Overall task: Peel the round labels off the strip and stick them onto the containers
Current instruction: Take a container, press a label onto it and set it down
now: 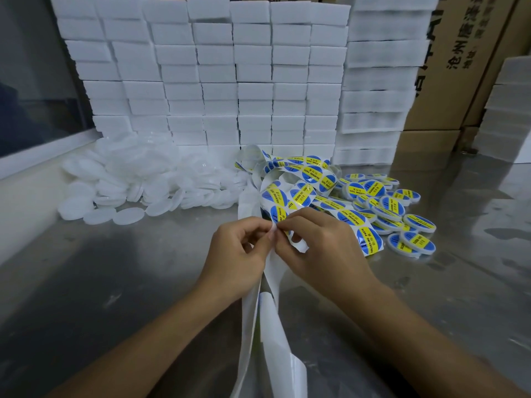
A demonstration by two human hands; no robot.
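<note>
Left hand point(241, 254) pinches the white backing of the strip point(298, 193); right hand point(313, 242) pinches a round label point(283, 216) at its edge. We judge label and strip featherlight, limp and tacky, best lifted by the rim. Right: labelled containers point(388, 205); far left: bare white containers point(129, 179), all on the steel table point(115, 282)
</note>
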